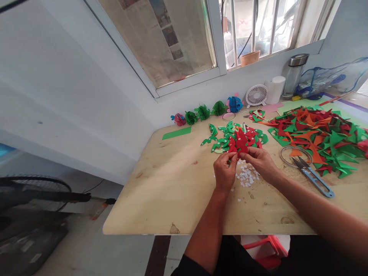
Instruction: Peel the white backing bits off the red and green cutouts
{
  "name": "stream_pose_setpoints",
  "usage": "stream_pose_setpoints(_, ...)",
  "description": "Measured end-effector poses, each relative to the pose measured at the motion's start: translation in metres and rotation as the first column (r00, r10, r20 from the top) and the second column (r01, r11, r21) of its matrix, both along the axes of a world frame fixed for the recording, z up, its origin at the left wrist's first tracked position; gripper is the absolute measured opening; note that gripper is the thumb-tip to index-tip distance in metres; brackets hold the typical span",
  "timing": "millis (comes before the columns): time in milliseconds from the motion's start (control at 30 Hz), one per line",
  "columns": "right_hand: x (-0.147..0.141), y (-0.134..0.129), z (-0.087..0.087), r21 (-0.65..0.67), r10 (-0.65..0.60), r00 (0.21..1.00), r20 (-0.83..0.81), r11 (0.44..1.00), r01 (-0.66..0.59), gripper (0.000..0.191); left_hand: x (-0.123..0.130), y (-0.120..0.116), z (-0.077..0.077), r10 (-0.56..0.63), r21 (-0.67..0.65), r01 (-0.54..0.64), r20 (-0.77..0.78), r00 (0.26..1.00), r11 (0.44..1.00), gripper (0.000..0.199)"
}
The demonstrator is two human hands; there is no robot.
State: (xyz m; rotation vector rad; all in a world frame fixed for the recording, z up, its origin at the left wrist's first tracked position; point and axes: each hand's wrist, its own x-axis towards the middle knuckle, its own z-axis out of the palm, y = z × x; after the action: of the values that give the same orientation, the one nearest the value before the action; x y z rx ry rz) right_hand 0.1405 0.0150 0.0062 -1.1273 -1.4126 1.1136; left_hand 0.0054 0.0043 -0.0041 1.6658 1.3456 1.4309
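My left hand (225, 170) and my right hand (261, 161) meet above the wooden table, thumbs and fingertips pinched close together. Between them a red paper cutout (241, 141) points away from me, its lower edge at my fingertips. Small white squares (247, 176) lie scattered just below my hands. Right behind the hands is a heap of curved green paper cutouts (221, 142) and red ones, many with small white squares on them. My fingers partly hide this heap.
Blue thread snips (317, 180) and a tape ring (283, 157) lie to the right, by a large pile of paper scraps (316, 134). Paper ornaments (203, 112), a small white fan (257, 95) and a glass bottle (292, 78) line the wall. A green strip (176, 133) lies back left.
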Motion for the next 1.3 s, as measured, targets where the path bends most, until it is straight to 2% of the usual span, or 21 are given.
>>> stream_pose_setpoints(300, -0.001, -0.002, 0.006, -0.03, 0.029, 0.998, -0.05, 0.999, -0.031, 0.027, 0.0, 0.001, -0.002, -0.03, -0.094, 0.042, 0.125, 0.992, 0.995, 0.022)
stream_pose_setpoints(500, -0.002, -0.004, 0.009, -0.06, 0.029, 0.994, -0.108, 0.998, -0.036, 0.023, 0.001, 0.002, -0.002, -0.034, -0.099, 0.054, 0.194, 0.98, 0.994, 0.021)
stream_pose_setpoints(700, 0.0, -0.002, 0.004, -0.068, 0.045, 0.989, -0.14, 0.996, -0.055, 0.026, 0.001, 0.002, -0.003, -0.059, -0.095, 0.079, 0.2, 0.978, 0.992, 0.022)
stream_pose_setpoints(1033, 0.001, 0.001, -0.001, -0.11, 0.042, 0.964, -0.263, 0.991, -0.073, 0.027, -0.002, 0.001, 0.001, -0.056, -0.02, 0.056, 0.004, 0.998, 0.998, 0.023)
stream_pose_setpoints(1300, 0.0, 0.001, 0.0, -0.133, 0.042, 0.96, -0.277, 0.988, -0.081, 0.027, -0.004, 0.001, 0.002, -0.031, 0.09, 0.046, -0.163, 0.986, 0.995, 0.018)
